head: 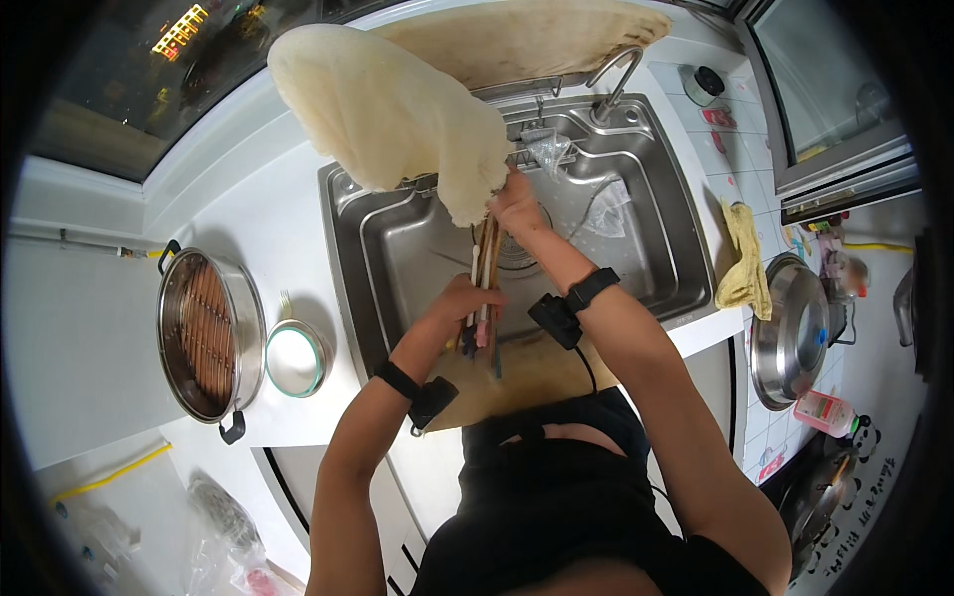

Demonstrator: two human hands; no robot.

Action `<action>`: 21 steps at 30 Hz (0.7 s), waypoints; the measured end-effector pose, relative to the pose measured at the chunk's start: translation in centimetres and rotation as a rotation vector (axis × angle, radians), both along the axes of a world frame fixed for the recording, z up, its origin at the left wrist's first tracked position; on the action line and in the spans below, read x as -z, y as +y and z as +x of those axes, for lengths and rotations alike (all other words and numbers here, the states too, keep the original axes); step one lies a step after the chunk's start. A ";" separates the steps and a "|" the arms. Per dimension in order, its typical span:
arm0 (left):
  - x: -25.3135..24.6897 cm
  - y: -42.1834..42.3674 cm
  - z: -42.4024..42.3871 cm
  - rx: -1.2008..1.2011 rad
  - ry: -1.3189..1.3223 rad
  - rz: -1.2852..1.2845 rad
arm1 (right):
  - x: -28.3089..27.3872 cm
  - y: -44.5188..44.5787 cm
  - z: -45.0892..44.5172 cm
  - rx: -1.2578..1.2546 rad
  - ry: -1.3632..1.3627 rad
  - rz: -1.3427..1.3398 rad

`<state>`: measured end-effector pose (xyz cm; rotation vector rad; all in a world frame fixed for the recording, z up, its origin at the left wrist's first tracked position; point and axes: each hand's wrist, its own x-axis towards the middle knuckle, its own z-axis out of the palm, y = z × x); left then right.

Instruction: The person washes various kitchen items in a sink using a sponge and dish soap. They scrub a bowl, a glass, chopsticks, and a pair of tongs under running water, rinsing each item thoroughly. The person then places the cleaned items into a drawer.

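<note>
My left hand is closed around a bundle of chopsticks and other slim utensils, held over the stainless-steel sink. Some have pale handles, and pink and dark ends point toward me. At the far end of the bundle, my right hand has its fingers curled on the sticks. Just beyond it hangs a large cream cloth, its lower edge touching or overlapping those fingers. The cloth hides the bundle's far tips and part of the sink's back rim.
Left of the sink stand a two-handled steel steamer pot with a slatted rack and a white bowl. A tan board lies along the sink's front. A faucet, yellow cloth and lidded pan are rightward.
</note>
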<state>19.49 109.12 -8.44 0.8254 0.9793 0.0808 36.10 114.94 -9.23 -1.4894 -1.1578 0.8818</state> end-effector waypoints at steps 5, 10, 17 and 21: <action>-0.7 0.0 0.3 -0.068 -0.010 -0.001 | -0.7 -0.8 0.4 -0.167 -0.322 -0.251; -1.7 1.6 1.0 -0.035 -0.044 -0.011 | 3.9 0.2 1.6 -0.021 -0.139 -0.129; -1.8 2.3 0.1 -0.050 -0.032 0.039 | -2.7 0.0 1.2 -0.409 -0.235 -0.257; -1.0 2.9 0.9 -0.078 -0.063 0.088 | -0.1 -0.8 0.5 -0.215 0.018 -0.210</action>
